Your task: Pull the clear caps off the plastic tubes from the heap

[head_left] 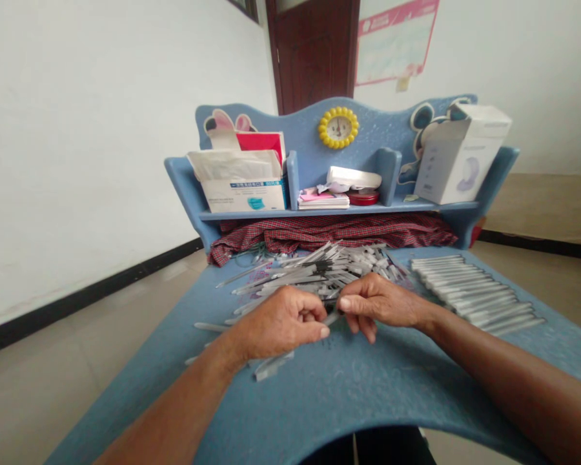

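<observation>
My left hand (286,321) is closed, thumb and fingers pinching a slim whitish pen (332,318) that shows only in part between the two hands. From the right, my right hand (375,300) pinches the pen's darker end with thumb and forefinger, its other fingers hanging loosely below. Behind both hands spreads a loose heap of pens (314,265) with translucent barrels and some black parts. A few translucent pieces (274,366) lie under and beside my left hand. To the right, several similar pens (474,294) lie side by side in a neat row.
The blue desk (348,394) has a raised shelf at its back. On that shelf stand a mask box (244,194), a stack of papers (323,200), a round red tin (363,197) and a white carton (465,155). Checked cloth (339,231) lies bunched beneath it.
</observation>
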A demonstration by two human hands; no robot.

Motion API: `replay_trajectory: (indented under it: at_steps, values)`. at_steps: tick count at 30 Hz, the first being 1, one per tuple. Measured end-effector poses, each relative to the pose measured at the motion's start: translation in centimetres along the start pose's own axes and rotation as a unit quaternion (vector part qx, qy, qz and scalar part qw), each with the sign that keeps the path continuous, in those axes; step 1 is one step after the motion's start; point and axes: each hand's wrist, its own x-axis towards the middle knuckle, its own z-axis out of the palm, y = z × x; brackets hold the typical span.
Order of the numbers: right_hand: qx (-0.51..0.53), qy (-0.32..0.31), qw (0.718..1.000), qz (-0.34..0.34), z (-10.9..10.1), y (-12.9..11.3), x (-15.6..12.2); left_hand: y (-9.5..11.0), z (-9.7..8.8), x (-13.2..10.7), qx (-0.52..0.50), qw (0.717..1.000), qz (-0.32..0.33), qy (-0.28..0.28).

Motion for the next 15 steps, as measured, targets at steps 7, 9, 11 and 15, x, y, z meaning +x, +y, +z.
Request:
replay_trajectory:
  at_steps: [7, 9, 11, 15]
  values:
    - [0.008, -0.014, 1.000, 0.011, 0.19, 0.24, 0.11, -0.17, 0.17, 0.04, -0.003, 1.000, 0.002, 0.008]
    - [0.016, -0.011, 1.000, 0.013, 0.21, 0.15, 0.11, -0.15, 0.22, 0.08, -0.005, 1.000, -0.001, 0.011]
    - [0.025, -0.010, 1.000, 0.011, 0.23, 0.04, 0.10, -0.12, 0.25, 0.12, -0.005, 1.000, -0.003, 0.014]
    - [0.027, -0.016, 0.999, 0.018, 0.34, 0.02, 0.19, -0.15, 0.39, 0.21, 0.026, 0.999, -0.001, 0.022]
